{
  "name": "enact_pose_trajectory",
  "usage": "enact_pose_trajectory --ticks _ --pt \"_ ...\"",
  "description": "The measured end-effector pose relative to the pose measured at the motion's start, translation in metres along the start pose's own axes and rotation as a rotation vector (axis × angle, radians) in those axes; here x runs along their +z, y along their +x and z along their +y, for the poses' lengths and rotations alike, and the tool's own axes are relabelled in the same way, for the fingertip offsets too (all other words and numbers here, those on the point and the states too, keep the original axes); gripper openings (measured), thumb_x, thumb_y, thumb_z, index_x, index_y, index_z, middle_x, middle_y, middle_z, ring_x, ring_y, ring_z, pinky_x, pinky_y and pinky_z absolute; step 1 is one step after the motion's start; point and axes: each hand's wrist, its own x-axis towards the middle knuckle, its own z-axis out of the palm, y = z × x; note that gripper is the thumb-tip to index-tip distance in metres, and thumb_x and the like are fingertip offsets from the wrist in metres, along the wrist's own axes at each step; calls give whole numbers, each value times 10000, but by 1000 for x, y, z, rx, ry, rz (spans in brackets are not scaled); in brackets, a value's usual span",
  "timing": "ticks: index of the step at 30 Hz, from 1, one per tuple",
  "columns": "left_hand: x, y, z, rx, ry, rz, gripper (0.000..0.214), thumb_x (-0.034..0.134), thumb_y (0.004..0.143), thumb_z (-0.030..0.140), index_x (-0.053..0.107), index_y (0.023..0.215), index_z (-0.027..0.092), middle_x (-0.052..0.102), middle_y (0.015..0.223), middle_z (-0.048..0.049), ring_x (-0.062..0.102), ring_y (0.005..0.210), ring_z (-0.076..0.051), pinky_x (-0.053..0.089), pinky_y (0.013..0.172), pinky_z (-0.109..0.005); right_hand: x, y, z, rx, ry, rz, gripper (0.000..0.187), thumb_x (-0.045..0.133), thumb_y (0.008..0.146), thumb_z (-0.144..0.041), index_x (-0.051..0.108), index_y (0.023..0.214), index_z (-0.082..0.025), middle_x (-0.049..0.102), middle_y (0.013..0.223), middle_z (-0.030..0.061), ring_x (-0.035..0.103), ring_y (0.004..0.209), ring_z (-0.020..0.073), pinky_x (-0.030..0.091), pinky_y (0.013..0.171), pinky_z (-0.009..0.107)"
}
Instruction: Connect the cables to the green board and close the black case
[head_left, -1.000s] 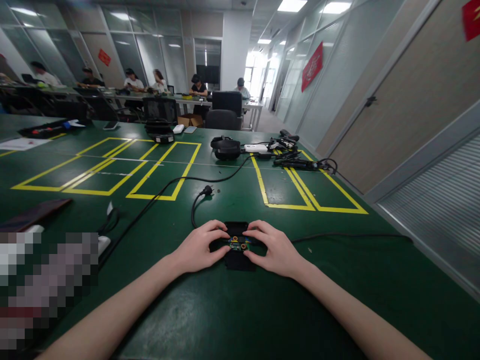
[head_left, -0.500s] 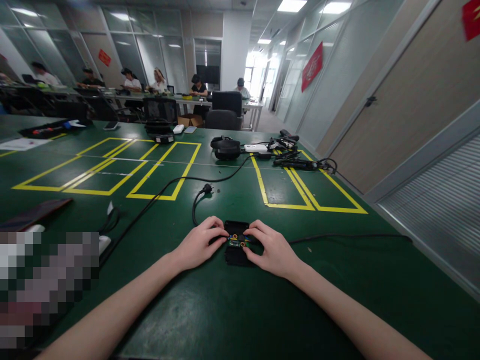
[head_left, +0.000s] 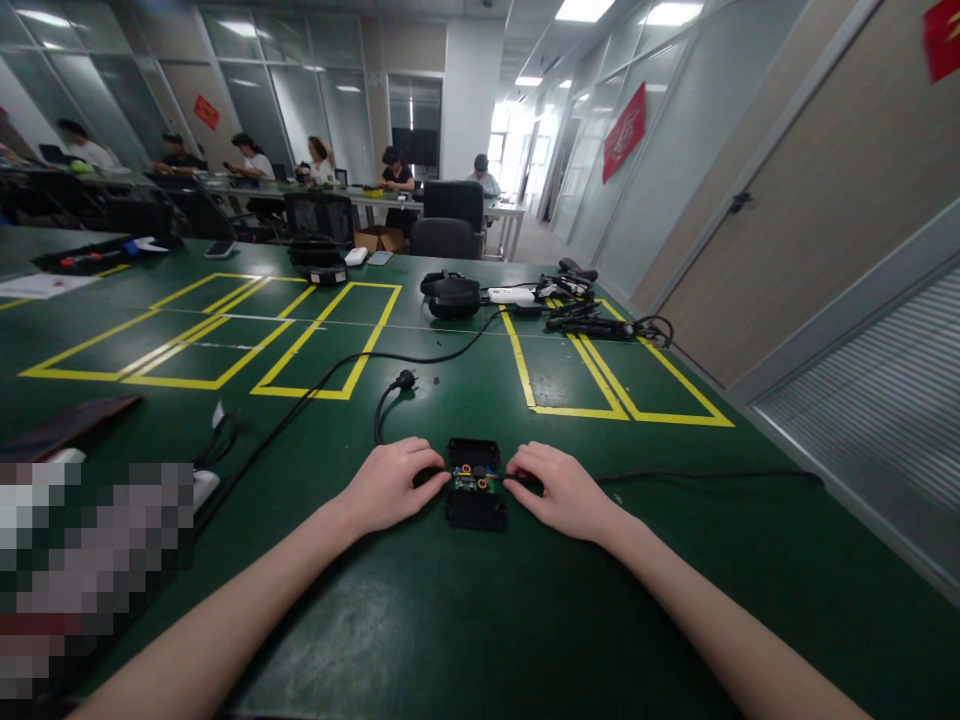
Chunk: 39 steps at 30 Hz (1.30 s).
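Observation:
A small black box (head_left: 475,508) lies open on the green table (head_left: 465,620), with a green circuit board (head_left: 472,479) and orange parts showing across its middle. My left hand (head_left: 391,483) rests at the box's left side, fingers curled and pressing on the cable end there. On the right side my right hand (head_left: 562,490) is curled the same way, fingertips on the black cable (head_left: 705,476) that runs off to the right. A second cable with a plug (head_left: 403,380) leaves the box toward the left and loops away from me.
Yellow tape rectangles (head_left: 300,340) mark the table beyond. A black headset (head_left: 452,295), a white device (head_left: 511,295) and tangled cables (head_left: 600,322) lie further back. A white power strip (head_left: 206,487) sits at the left. Several people sit at desks in the background.
Both hands have drawn slightly apart from the middle of the box to its sides, so more of the circuit board and the lid shows. The plug has shifted a little left.

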Motion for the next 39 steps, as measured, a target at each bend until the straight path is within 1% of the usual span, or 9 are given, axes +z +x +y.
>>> enact_pose_trajectory --ticks 3,6,8,13,16,20,26,31,39 --pt "-3 1 1 -14 -16 15 168 605 977 281 725 904 188 688 815 -21 641 706 -150 506 664 -242 0 0 2 39 30 -6 101 580 980 -239 612 888 -215 671 827 28 626 734 185 453 654 297" --pt "-4 1 2 -28 -62 32 166 588 958 261 725 901 186 686 801 -16 632 686 -143 503 653 -237 0 -1 2 96 81 3 151 556 1011 -293 637 910 -216 683 780 9 611 635 162 429 599 278" --pt "-5 1 3 -29 -103 43 157 582 939 243 721 899 181 685 797 -15 624 675 -137 501 648 -233 -2 -2 1 100 112 35 186 549 1017 -320 648 904 -210 678 743 6 593 589 154 421 577 275" --pt "-11 1 8 3 -216 40 139 583 912 222 697 852 171 674 773 -16 614 660 -128 486 621 -220 -9 -5 -5 0 191 84 227 523 1019 -323 657 886 -198 682 747 25 589 580 148 430 557 265" --pt "-14 -1 9 27 -272 6 132 585 894 209 679 813 166 655 738 -9 588 619 -114 461 588 -207 -13 -7 -8 -61 238 45 202 535 1008 -291 664 888 -192 686 755 24 598 590 144 435 562 258" --pt "-14 -3 8 54 -320 -53 121 584 867 200 672 794 160 637 713 -7 566 592 -106 429 552 -198 -18 -7 -12 -66 265 -38 196 555 987 -286 690 886 -187 688 751 19 583 572 132 432 552 248" --pt "-9 -6 8 67 -330 -81 110 586 839 193 658 762 161 602 675 3 537 560 -101 396 520 -193 -18 -7 -13 -37 277 -142 215 568 976 -297 723 872 -191 705 746 26 582 559 131 436 539 246" --pt "-7 -6 7 45 -304 -85 109 590 838 199 661 765 162 611 680 4 544 557 -102 393 523 -195 -12 -6 -10 -28 234 -125 190 590 965 -277 734 890 -178 692 706 20 582 551 132 432 552 245" --pt "-5 -4 7 5 -241 -75 105 598 864 200 684 812 170 634 708 6 557 571 -105 402 545 -200 -5 -5 -3 -12 189 -75 144 608 949 -246 723 890 -184 705 720 17 602 559 131 429 568 245"
